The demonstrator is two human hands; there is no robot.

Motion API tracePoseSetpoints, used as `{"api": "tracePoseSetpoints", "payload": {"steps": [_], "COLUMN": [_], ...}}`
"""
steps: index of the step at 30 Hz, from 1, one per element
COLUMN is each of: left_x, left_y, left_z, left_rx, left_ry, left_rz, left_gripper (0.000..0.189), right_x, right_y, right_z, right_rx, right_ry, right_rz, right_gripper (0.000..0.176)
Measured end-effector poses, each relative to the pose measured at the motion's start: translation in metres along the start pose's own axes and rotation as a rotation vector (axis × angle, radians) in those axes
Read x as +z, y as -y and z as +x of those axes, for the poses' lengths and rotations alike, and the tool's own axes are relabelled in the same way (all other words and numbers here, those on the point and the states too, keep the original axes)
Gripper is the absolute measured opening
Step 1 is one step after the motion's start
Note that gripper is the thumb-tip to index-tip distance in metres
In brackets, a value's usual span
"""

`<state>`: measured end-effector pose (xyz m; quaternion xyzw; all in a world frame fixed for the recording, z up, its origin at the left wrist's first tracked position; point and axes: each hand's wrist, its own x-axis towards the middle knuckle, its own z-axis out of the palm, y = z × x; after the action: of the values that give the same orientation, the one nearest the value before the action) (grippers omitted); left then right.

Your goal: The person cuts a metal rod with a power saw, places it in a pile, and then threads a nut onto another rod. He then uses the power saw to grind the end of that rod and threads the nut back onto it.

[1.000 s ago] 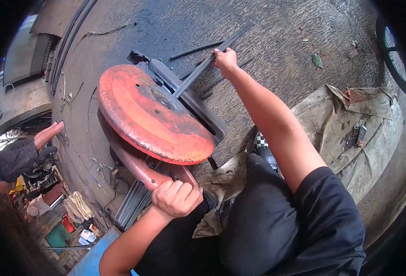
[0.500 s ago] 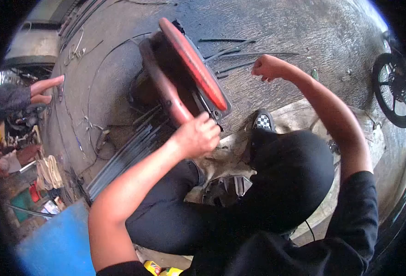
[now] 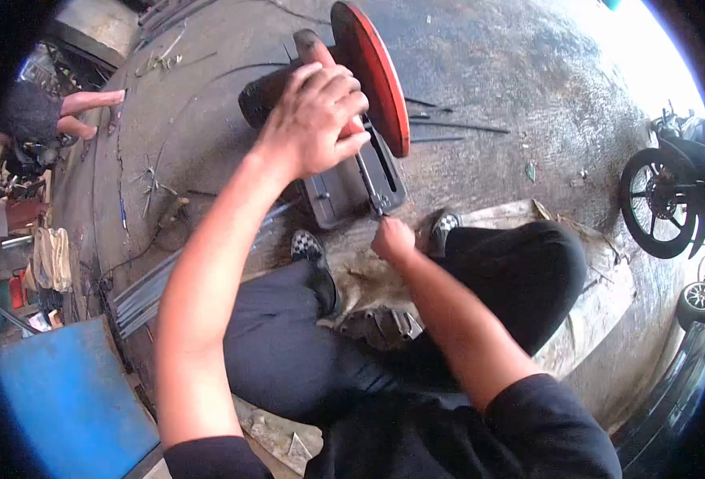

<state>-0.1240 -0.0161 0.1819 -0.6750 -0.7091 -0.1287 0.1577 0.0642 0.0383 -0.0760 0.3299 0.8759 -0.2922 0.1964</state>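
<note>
- Worn grey floor point(image 3: 496, 72) fills the upper half of the frame, with a tan cloth point(image 3: 600, 307) spread at centre right.
- At upper centre stands a machine with a red disc-shaped guard point(image 3: 383, 76), a reddish handle point(image 3: 315, 51) and a dark grey base point(image 3: 336, 191).
- Left hand point(image 3: 314, 120), slightly blurred, lies over the handle, thumb stretched out; how far its fingers wrap round cannot be told.
- Right hand point(image 3: 394, 238) is closed in a fist on the near end of a thin metal rod point(image 3: 367, 177) at the base.
- Several dark rods point(image 3: 460, 126) lie right of the guard.
- More rods lie bundled at centre left point(image 3: 149, 302), above a blue panel point(image 3: 77, 399) at lower left.
- Another person's bare legs point(image 3: 89, 105) show at upper left; a motorcycle wheel point(image 3: 662, 206) stands at the right.
</note>
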Motion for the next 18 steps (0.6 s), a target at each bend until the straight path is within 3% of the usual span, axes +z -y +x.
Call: {"api": "tracePoseSetpoints", "payload": {"steps": [1, 2, 4, 5, 7, 10, 12, 15, 18], "left_x": [0.001, 0.002, 0.003, 0.004, 0.004, 0.003, 0.003, 0.003, 0.003], "left_y": [0.001, 0.000, 0.001, 0.002, 0.003, 0.002, 0.000, 0.000, -0.002], "left_z": [0.000, -0.002, -0.004, -0.003, -0.003, 0.000, 0.000, 0.000, 0.001], "left_rx": [0.000, -0.009, 0.004, 0.006, 0.002, -0.005, -0.012, -0.049, -0.061], "left_ry": [-0.006, -0.013, -0.029, -0.039, -0.044, -0.043, -0.030, 0.031, 0.031], "left_rz": [-0.030, -0.026, -0.060, -0.061, -0.067, -0.071, -0.074, -0.103, -0.096], "left_gripper": [0.033, 0.033, 0.035, 0.032, 0.032, 0.032, 0.032, 0.035, 0.035], "right_x": [0.017, 0.028, 0.061, 0.069, 0.083, 0.083, 0.105, 0.072, 0.112], "right_y": [0.009, 0.005, -0.014, -0.014, -0.005, 0.003, -0.015, -0.008, -0.022], "right_z": [-0.013, -0.008, 0.028, 0.029, 0.028, 0.043, 0.074, 0.057, 0.088], "right_rx": [0.279, 0.431, 0.695, 0.694, 0.290, 0.437, 0.427, 0.394, 0.512], "right_ry": [-0.191, -0.149, -0.047, -0.047, -0.375, -0.471, -0.423, -0.454, -0.447], "right_rz": [0.260, 0.381, 0.976, 0.974, 1.282, 1.250, 1.190, 0.867, 0.979], "right_gripper": [0.020, 0.026, 0.029, 0.029, 0.017, 0.007, 0.015, 0.020, 0.019]}}
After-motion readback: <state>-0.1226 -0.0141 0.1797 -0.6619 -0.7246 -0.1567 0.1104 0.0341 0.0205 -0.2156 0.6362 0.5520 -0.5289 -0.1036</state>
